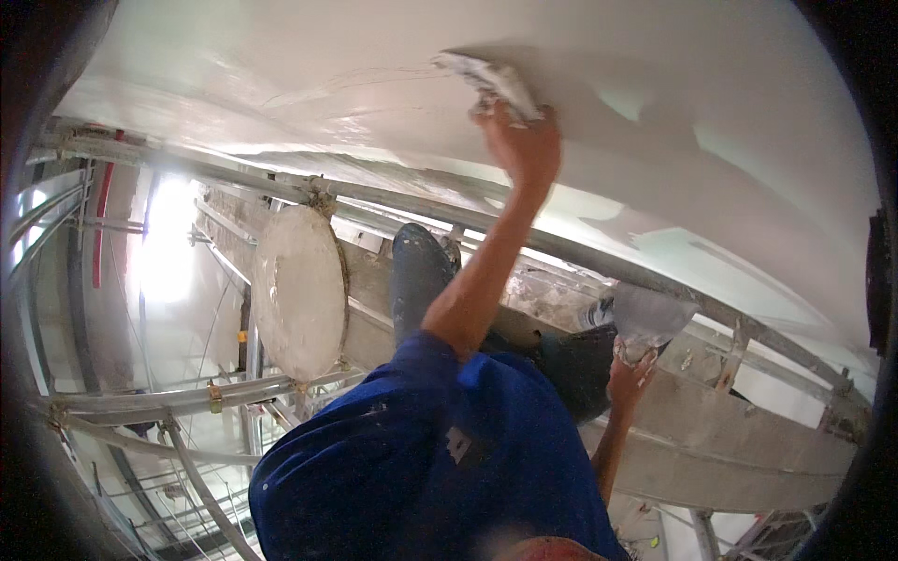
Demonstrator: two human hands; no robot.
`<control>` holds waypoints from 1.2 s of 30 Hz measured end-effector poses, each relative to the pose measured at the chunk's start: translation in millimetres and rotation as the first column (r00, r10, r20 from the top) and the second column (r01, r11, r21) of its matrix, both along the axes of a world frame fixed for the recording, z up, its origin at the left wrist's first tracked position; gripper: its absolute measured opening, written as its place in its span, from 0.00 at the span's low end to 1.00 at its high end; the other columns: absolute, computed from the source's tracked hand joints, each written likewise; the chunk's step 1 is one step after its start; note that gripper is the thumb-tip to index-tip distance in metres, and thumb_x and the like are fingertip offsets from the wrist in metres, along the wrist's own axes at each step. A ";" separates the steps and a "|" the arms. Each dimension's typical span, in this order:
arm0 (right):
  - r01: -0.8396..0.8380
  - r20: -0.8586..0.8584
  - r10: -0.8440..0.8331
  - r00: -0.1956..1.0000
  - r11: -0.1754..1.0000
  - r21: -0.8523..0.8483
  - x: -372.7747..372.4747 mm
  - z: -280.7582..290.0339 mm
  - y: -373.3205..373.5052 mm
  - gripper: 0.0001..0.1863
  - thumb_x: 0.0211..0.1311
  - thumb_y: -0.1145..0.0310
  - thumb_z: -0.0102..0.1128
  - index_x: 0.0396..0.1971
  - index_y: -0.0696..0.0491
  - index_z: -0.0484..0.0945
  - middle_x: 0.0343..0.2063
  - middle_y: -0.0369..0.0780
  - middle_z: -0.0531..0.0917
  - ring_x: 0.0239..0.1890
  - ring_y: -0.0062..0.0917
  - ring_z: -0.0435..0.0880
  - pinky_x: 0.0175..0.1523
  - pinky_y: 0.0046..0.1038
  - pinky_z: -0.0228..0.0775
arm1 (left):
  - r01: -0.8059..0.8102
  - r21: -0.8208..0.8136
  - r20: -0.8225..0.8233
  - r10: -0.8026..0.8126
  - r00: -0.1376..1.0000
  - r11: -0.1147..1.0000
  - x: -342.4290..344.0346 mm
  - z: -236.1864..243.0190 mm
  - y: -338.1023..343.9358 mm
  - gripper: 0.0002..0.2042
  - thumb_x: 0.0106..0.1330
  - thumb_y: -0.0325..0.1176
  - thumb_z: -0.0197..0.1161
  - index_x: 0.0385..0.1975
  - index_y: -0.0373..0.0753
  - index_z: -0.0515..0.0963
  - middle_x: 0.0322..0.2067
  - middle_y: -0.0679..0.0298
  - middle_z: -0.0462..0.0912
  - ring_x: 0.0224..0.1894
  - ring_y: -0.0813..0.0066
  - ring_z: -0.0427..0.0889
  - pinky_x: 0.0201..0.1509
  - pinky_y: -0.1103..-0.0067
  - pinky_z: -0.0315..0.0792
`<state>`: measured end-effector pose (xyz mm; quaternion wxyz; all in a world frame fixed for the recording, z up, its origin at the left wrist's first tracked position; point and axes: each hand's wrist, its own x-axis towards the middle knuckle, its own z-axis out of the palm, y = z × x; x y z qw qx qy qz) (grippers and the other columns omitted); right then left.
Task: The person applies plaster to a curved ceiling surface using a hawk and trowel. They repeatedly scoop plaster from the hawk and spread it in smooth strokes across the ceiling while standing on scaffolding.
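Observation:
My left hand (526, 150) is raised to a large, smooth off-white surface (327, 56) that curves across the top. It grips a broad, filler-smeared trowel (496, 82), whose blade lies against or very close to that surface; motion blurs it. Smoother streaks and paler patches mark the surface around the trowel. Lower down on the right, my right hand (632, 374) holds a wide, flat grey spreader plate (650, 316) by its lower edge, fingers smudged with white. Whether the plate carries filler cannot be made out.
Scaffold tubes (599, 257) run below the curved surface, with more tubes and clamps (215, 397) at left. A round, pale disc (299, 292) stands beside my leg (416, 280). Grey scaffold planks (739, 430) lie to the right. Bright light (164, 238) enters at far left.

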<state>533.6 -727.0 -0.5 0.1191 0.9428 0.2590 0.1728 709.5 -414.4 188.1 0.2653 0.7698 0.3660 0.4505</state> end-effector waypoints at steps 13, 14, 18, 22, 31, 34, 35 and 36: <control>0.059 -0.146 -0.030 0.989 0.978 0.200 16.4 -21.4 -45.6 0.19 0.53 0.59 0.47 0.47 0.28 0.65 0.49 0.38 0.63 0.50 0.35 0.62 0.50 0.36 0.60 | 0.692 -0.269 -0.037 -0.725 0.687 0.670 -22.2 -40.0 -111.9 0.20 0.51 0.33 0.56 0.43 0.32 0.62 0.41 0.49 0.69 0.39 0.59 0.71 0.42 0.68 0.61; -0.003 -0.175 0.036 0.984 0.982 0.187 22.0 -3.0 -40.4 0.20 0.53 0.61 0.48 0.48 0.34 0.64 0.49 0.39 0.65 0.50 0.35 0.64 0.49 0.36 0.60 | 0.826 0.154 -0.411 -0.725 0.553 0.543 -42.1 -30.8 -81.4 0.16 0.53 0.32 0.55 0.42 0.35 0.65 0.37 0.54 0.71 0.37 0.63 0.71 0.39 0.71 0.63; 0.234 -0.569 0.255 0.782 0.726 0.647 63.8 38.6 13.8 0.21 0.47 0.65 0.56 0.44 0.50 0.67 0.46 0.40 0.70 0.49 0.31 0.68 0.47 0.37 0.60 | 0.826 -0.337 -0.522 -0.820 0.235 0.452 -114.9 53.9 -40.7 0.11 0.51 0.29 0.55 0.35 0.38 0.74 0.39 0.59 0.74 0.44 0.62 0.72 0.45 0.72 0.65; -0.104 -0.327 0.445 0.834 0.708 0.698 69.3 104.6 90.5 0.16 0.44 0.65 0.59 0.35 0.52 0.72 0.31 0.41 0.76 0.36 0.32 0.75 0.37 0.33 0.64 | 0.974 -0.025 -0.393 -0.894 -0.215 -0.224 -152.0 82.2 -8.4 0.17 0.51 0.34 0.55 0.43 0.52 0.71 0.50 0.67 0.67 0.55 0.66 0.60 0.58 0.63 0.51; -0.632 0.148 0.673 0.725 0.563 0.533 57.3 125.0 206.5 0.23 0.37 0.61 0.63 0.33 0.59 0.69 0.29 0.48 0.73 0.30 0.36 0.72 0.29 0.33 0.63 | 0.958 0.124 -0.694 -0.667 0.270 0.258 -213.9 78.8 111.2 0.19 0.47 0.39 0.58 0.43 0.59 0.71 0.51 0.74 0.65 0.56 0.69 0.59 0.60 0.59 0.46; -0.665 0.126 0.709 0.693 0.562 0.493 52.3 112.4 218.5 0.29 0.38 0.60 0.64 0.39 0.62 0.66 0.30 0.49 0.73 0.29 0.37 0.72 0.31 0.33 0.64 | 0.899 0.176 -0.660 -0.630 0.409 0.400 -222.0 55.4 147.1 0.22 0.45 0.40 0.61 0.44 0.58 0.70 0.52 0.71 0.64 0.56 0.69 0.59 0.58 0.59 0.48; -0.557 -0.106 0.712 0.694 0.624 0.548 48.9 120.6 226.1 0.29 0.39 0.59 0.63 0.40 0.60 0.66 0.33 0.48 0.72 0.33 0.37 0.72 0.35 0.35 0.64 | 0.878 0.194 -0.660 -0.604 0.447 0.438 -226.0 49.0 163.8 0.22 0.45 0.40 0.62 0.45 0.55 0.70 0.50 0.69 0.66 0.55 0.68 0.61 0.56 0.60 0.51; -0.427 -0.327 0.668 0.668 0.705 0.566 42.4 129.4 242.2 0.30 0.39 0.59 0.63 0.42 0.58 0.65 0.37 0.48 0.71 0.37 0.38 0.72 0.40 0.37 0.63 | 0.855 0.211 -0.658 -0.578 0.483 0.474 -230.1 42.7 181.1 0.22 0.45 0.39 0.62 0.45 0.53 0.70 0.49 0.66 0.68 0.53 0.67 0.64 0.54 0.61 0.55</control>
